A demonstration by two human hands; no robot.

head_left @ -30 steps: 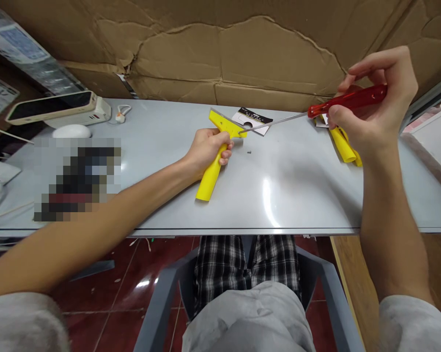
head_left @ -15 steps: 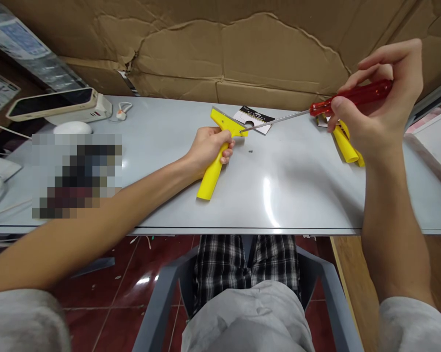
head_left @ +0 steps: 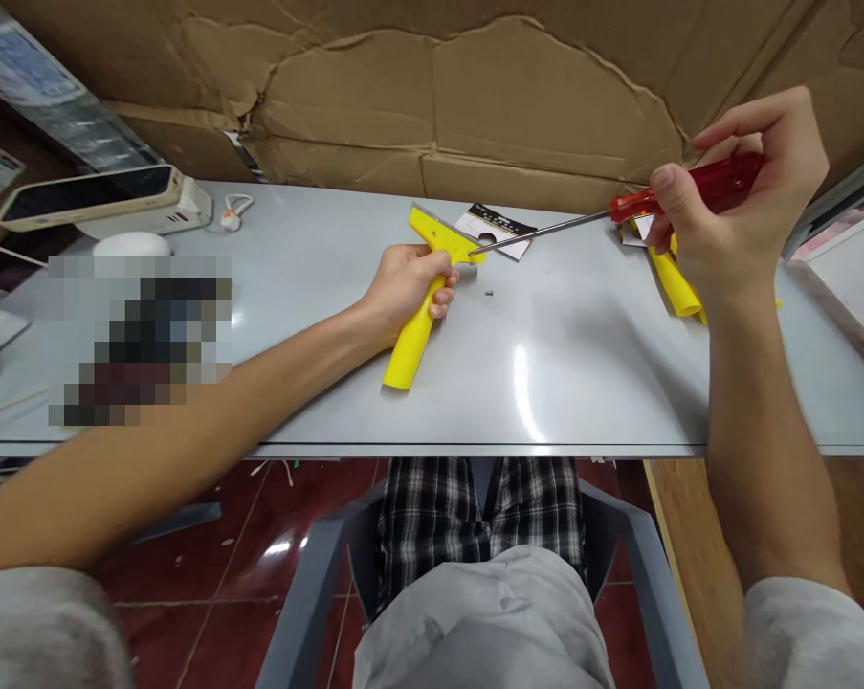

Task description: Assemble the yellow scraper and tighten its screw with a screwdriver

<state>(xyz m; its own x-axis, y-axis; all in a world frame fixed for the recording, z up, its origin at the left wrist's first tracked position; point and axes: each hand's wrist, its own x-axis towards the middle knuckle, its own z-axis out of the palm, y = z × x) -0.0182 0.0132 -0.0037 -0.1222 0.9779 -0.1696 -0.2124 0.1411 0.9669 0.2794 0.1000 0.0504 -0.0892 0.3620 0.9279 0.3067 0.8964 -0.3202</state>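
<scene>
My left hand (head_left: 411, 292) is wrapped round the neck of a yellow scraper (head_left: 411, 349), whose wide head points away from me and whose handle points toward the table's front edge. In my right hand (head_left: 751, 206) is a screwdriver (head_left: 636, 206) with a clear red handle, its long metal shaft slanting down to the left. The shaft's tip meets the right side of the scraper's head, at a small fastening spot. A small screw (head_left: 489, 293) lies on the table just right of my left hand. Behind the scraper rests a black and white card (head_left: 495, 230).
More yellow pieces (head_left: 675, 282) lie under my right hand. On the left of the grey table (head_left: 582, 402) are a phone (head_left: 87, 199) leaning on a white box, a white rounded object (head_left: 131, 246) and a blurred-out patch. Cardboard (head_left: 532, 105) stands along the back.
My right hand's fingers have shifted on the screwdriver handle, the thumb now lying higher along it. The screwdriver's tip stays at the scraper's head. The whole view has shifted slightly.
</scene>
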